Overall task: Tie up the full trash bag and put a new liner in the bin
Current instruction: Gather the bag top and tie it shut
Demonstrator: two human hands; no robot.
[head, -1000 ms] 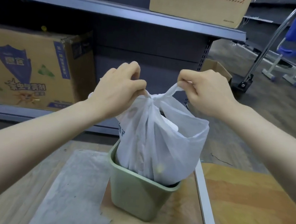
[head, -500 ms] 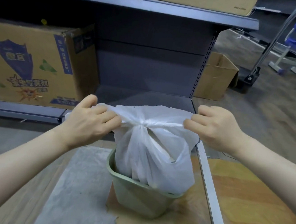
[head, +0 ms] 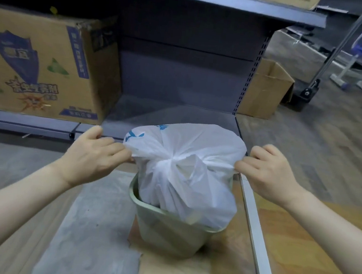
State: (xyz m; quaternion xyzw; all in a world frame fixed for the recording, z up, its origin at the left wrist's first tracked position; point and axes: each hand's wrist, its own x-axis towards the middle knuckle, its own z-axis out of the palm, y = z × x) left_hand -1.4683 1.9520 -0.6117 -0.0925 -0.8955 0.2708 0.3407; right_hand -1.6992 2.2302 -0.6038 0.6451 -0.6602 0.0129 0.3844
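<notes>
A full white plastic trash bag (head: 184,181) stands in a small pale green bin (head: 165,231) on the floor, bulging above the rim. Its top is gathered into a knot at the middle. My left hand (head: 93,156) pinches the bag's left handle end and my right hand (head: 267,175) pinches the right one. Both ends are stretched outward, level with the knot. No new liner is in view.
A grey metal shelf unit (head: 182,74) stands behind the bin, with a printed cardboard box (head: 44,64) on its bottom shelf at left. A plain cardboard box (head: 267,90) sits on the floor at right. A grey mat (head: 89,238) lies left of the bin, a white strip (head: 254,238) right of it.
My hands have dropped from above the bag and moved apart sideways, pulling the two handle ends outward so the knot has drawn tight on top of the bag.
</notes>
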